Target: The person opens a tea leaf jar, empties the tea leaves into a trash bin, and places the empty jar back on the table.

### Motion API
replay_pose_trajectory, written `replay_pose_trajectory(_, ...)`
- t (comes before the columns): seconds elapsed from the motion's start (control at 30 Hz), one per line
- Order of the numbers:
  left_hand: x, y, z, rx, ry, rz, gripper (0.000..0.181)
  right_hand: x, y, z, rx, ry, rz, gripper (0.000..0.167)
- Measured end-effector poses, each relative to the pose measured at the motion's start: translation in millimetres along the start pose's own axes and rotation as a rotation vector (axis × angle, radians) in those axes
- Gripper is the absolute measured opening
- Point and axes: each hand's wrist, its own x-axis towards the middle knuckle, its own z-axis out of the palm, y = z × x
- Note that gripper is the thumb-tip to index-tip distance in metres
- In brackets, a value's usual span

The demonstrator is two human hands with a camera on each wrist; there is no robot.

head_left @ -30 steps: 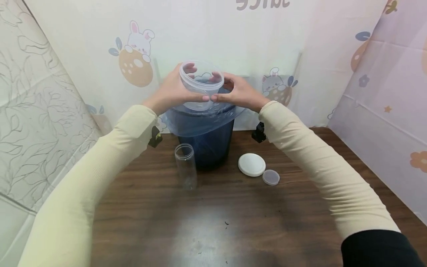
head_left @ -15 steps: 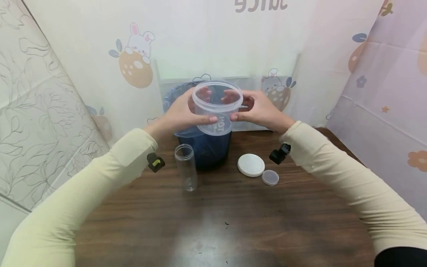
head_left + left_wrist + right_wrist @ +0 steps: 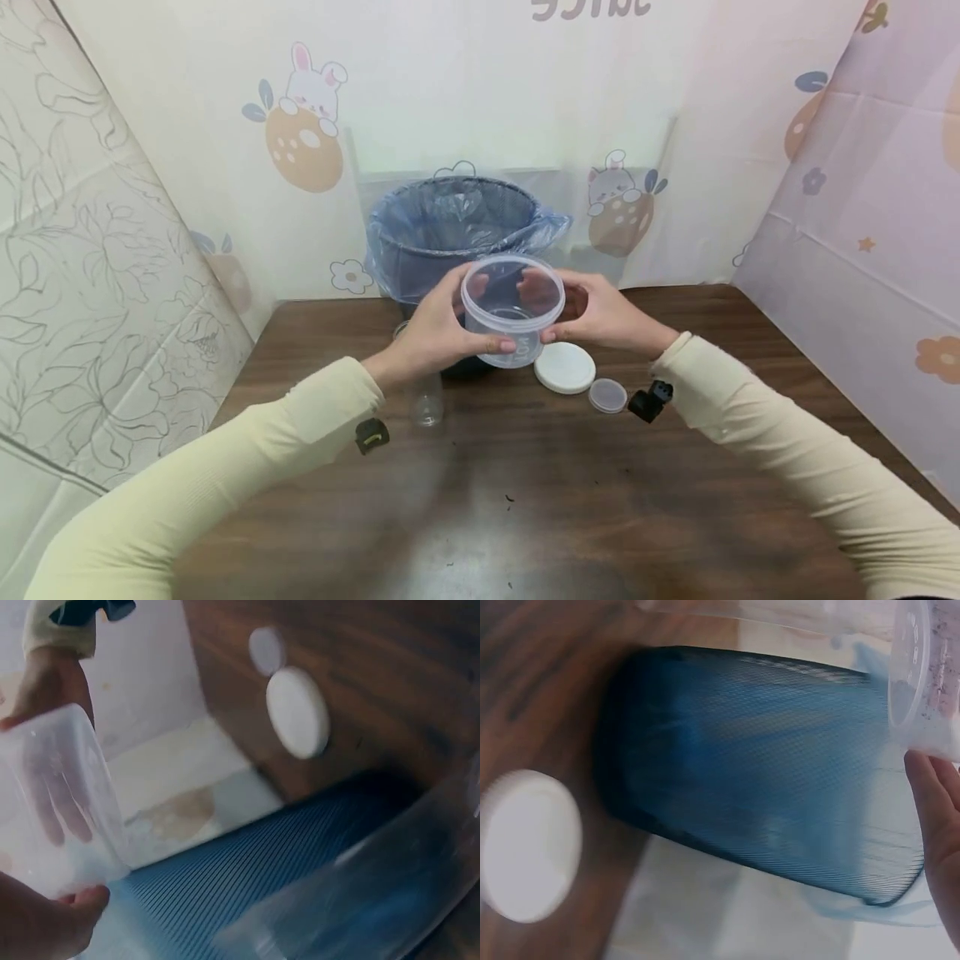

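Note:
Both hands hold a clear plastic tub (image 3: 512, 323), lidless and slightly tilted, above the table in front of the waste bin (image 3: 742, 772). My left hand (image 3: 441, 327) grips its left side, thumb across the near wall. On the opposite side my right hand (image 3: 603, 312) grips likewise, fingers showing through the plastic. Dark specks show on the tub in the right wrist view. Just below and right of it lie a round white lid (image 3: 565, 368) and a smaller translucent lid (image 3: 608, 396). A tall clear jar (image 3: 428, 408) stands upright, largely hidden behind my left hand and wrist.
The mesh bin carries a blue plastic liner (image 3: 393, 258) folded over its rim, with a loose corner at the right. Patterned cloth (image 3: 465, 92) hangs behind and at both sides. Small dark bits (image 3: 509, 498) lie on the wooden table (image 3: 570, 517).
Both hands have brought the tub from over the bin's mouth toward me, down and a little to the right. The bin's opening is now uncovered. The jar has become mostly hidden.

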Motion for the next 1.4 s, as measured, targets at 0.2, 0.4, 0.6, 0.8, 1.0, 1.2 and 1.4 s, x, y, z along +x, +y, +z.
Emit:
replay_pose_trajectory(0.2,-15.6,-27.8,20.3,-0.009,-0.021,-0.070,0.092,-19.0,36.6,12.8,-0.060,0.006,0.023,0.076)
replay_pose_trajectory(0.4,-31.7,-59.4,37.9,-0.025,-0.032,-0.116,0.092,-31.8,68.4,26.6,-0.037,0.009,0.079,0.078)
replay_pose_trajectory(0.6,-48.8,-85.8,49.8,-0.020,-0.044,-0.167,0.092,-39.3,95.8,43.1,0.021,-0.026,0.116,0.083)
replay_pose_trajectory(0.8,-56.5,-108.3,59.1,0.008,-0.020,-0.213,0.093,-42.2,119.0,52.1,0.039,-0.061,0.118,0.083)
replay_pose_trajectory(1.0,-59.7,-121.9,65.4,-0.005,-0.030,-0.222,0.093,-44.7,133.1,55.9,0.082,-0.099,0.149,0.083)
replay_pose_trajectory(1.2,-60.0,-130.3,67.9,-0.006,-0.054,-0.243,0.092,-46.7,139.2,60.3,0.106,-0.107,0.182,0.081)
replay_pose_trajectory(1.4,-59.9,-134.9,70.3,-0.054,-0.057,-0.237,0.093,-48.6,142.0,61.3,0.135,-0.101,0.210,0.083)
